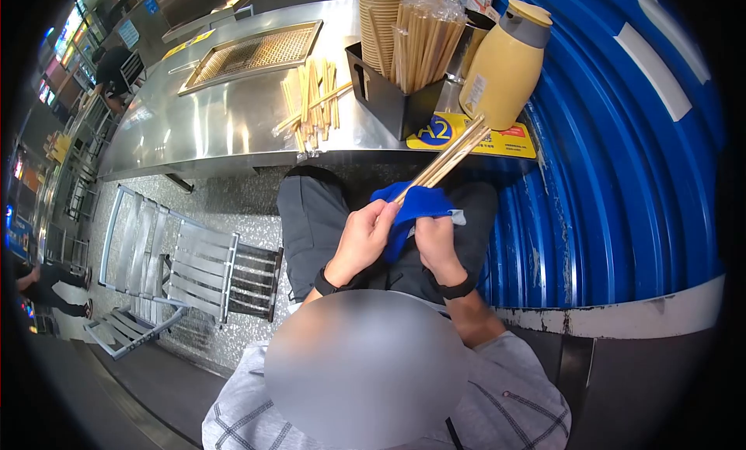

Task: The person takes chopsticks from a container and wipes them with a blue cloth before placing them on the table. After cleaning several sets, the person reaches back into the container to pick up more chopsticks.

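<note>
My left hand (367, 234) is closed around the lower end of a bundle of wrapped chopsticks (441, 167), which slants up to the right over my lap. A blue cloth (427, 204) drapes around the bundle's lower part, between both hands. My right hand (437, 245) is closed on the cloth, its fingertips hidden in the folds. On the steel table ahead lies a loose pile of wrapped chopsticks (315, 104). Beyond the bundle's tips stands a black holder (388, 108) with more wrapped chopsticks (427, 38) and stacked paper cups (377, 22).
A yellow jug (507, 65) stands by the holder, near a yellow A2 label (513, 141) on the table edge. A grill grate (252, 55) is set into the steel table (210, 123). Blue corrugated wall (598, 209) borders my right. Folding chairs (198, 259) stand left; people are farther off.
</note>
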{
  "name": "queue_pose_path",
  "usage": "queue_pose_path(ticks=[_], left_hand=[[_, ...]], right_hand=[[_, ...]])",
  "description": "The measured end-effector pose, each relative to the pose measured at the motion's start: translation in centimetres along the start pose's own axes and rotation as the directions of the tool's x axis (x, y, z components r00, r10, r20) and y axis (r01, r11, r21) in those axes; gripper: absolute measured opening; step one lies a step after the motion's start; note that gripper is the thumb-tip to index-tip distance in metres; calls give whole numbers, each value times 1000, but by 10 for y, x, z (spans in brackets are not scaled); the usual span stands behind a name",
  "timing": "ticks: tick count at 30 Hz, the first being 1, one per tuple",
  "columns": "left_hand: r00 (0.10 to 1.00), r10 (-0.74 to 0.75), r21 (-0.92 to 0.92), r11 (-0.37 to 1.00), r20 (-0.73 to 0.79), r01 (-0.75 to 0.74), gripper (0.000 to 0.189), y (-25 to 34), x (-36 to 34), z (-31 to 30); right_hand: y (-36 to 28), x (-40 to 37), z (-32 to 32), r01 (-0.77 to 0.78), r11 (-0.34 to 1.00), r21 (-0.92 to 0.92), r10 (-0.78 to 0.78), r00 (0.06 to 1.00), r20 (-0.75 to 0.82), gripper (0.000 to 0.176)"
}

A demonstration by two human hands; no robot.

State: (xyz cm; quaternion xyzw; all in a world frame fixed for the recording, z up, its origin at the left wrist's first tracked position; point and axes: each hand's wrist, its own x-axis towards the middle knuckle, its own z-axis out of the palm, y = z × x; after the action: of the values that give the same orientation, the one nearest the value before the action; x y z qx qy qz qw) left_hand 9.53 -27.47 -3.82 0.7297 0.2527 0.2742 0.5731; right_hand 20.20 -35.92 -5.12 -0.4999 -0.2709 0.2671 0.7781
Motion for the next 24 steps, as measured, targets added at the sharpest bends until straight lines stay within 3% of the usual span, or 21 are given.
queue_pose_path(ticks=[6,10,14,17,18,20,24], left_hand=[[999,-16,16,1000,47,15,34,9,-6,-5],[997,-25,1,1000,76,25,34,7,-6,-4],[998,-17,-92,996,60,23,35,3,-6,2],[993,-81,-144,985,83,92,35,4,-4,6],[990,-98,-145,983,101,112,35,3,-4,5],[990,-90,-110,989,105,102,36,0,-4,4],[995,-12,0,1000,96,12,36,1,-1,2]], right_hand=[[-30,44,-27,121,993,5,-116,962,-246,22],[-51,66,-44,214,966,143,-155,929,-337,30],[-39,43,-29,163,963,215,-114,968,-224,24],[-17,15,-12,24,1000,4,-23,995,-97,14],[-7,14,-14,111,994,-1,-111,994,-21,11],[-11,16,-9,44,998,52,-44,999,-17,10],[-15,30,-10,118,993,9,-114,975,-191,13]])
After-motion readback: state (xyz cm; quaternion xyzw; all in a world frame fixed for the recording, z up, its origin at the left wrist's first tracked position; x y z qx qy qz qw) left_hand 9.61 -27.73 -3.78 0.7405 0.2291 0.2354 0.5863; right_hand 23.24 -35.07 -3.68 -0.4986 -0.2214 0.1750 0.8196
